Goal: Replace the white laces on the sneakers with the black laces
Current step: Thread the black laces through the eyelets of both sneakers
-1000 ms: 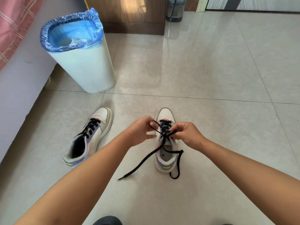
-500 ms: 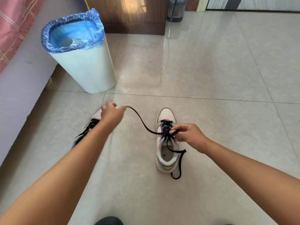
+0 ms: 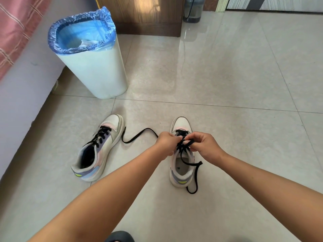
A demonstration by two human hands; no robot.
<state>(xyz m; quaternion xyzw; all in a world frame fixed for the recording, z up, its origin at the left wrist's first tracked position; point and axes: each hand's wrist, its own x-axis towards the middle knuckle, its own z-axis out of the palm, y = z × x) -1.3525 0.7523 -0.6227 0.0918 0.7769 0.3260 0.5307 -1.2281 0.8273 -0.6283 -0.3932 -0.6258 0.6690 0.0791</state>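
Observation:
Two white sneakers stand on the tiled floor. The left sneaker (image 3: pixel 97 151) is fully threaded with a black lace. Over the tongue of the right sneaker (image 3: pixel 181 173) my left hand (image 3: pixel 166 144) and my right hand (image 3: pixel 204 145) meet, both pinching the black lace (image 3: pixel 138 136) at the eyelets. One end of that lace trails left across the floor toward the left sneaker. The other end loops down past the right sneaker's heel. No white laces show.
A white bin (image 3: pixel 94 67) with a blue liner stands behind the left sneaker. A bed edge with pink cloth (image 3: pixel 15 32) runs along the left. A wooden cabinet (image 3: pixel 143 14) and a water bottle (image 3: pixel 192 9) stand at the back.
My left hand, which had pulled the lace end out to the left, has come back to the right sneaker. The pulled lace end now lies on the floor.

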